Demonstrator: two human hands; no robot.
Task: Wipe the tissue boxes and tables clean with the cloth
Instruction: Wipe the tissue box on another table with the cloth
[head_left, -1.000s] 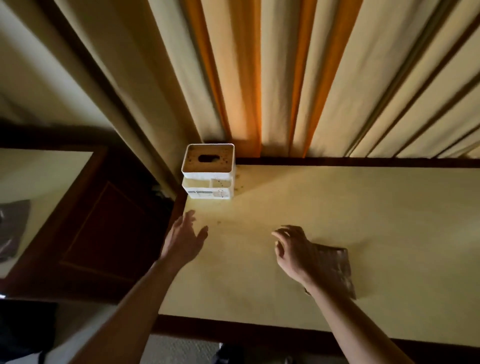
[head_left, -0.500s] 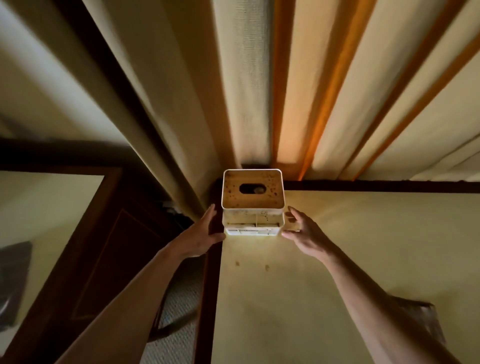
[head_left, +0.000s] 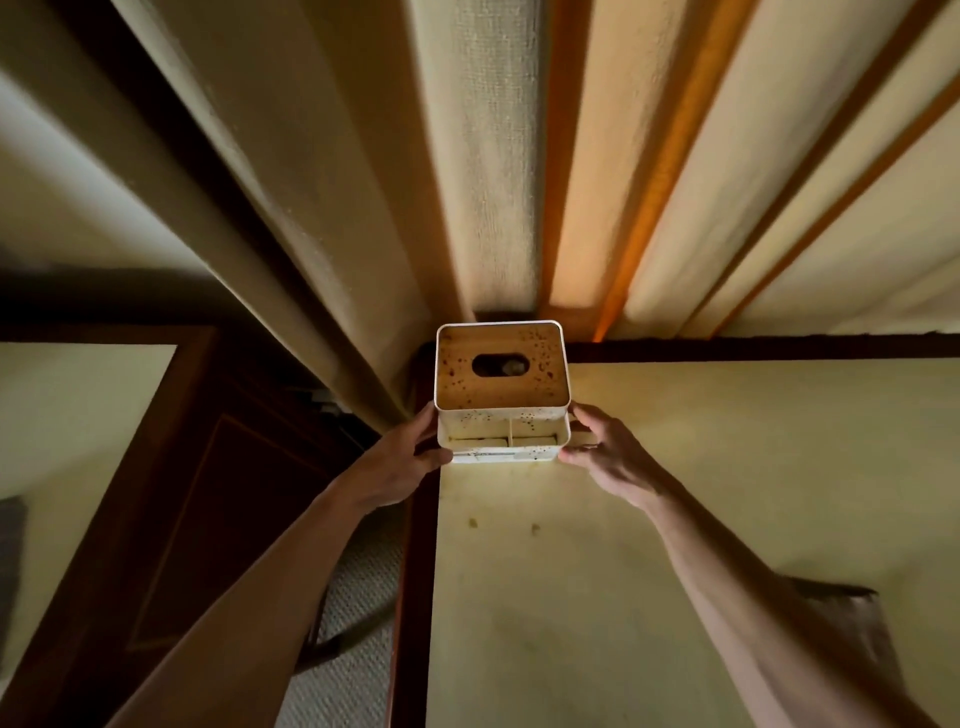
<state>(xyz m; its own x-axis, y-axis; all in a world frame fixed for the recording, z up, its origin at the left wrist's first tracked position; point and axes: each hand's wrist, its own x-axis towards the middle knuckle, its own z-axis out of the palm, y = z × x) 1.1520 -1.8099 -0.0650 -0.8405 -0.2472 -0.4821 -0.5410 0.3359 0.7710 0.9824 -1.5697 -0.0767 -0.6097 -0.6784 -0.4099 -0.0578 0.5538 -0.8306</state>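
Note:
A white tissue box (head_left: 501, 415) with a speckled wooden lid and an oval slot stands at the far left corner of the cream table (head_left: 649, 545). My left hand (head_left: 402, 457) grips its left side, thumb on the front lower corner. My right hand (head_left: 605, 454) grips its right side, thumb at the front lower edge. A grey cloth (head_left: 852, 613) lies on the table at the right, mostly hidden behind my right forearm.
Cream and orange curtains (head_left: 498, 182) hang right behind the box. A dark wooden rim (head_left: 415, 571) edges the table's left side, with carpet (head_left: 353, 649) below. A second cream-topped table (head_left: 62, 441) stands at the left. Small stains (head_left: 472, 524) mark the tabletop.
My right hand left the cloth and both hands reached forward to the tissue box; now they hold its two sides. The view moved closer to the table's corner.

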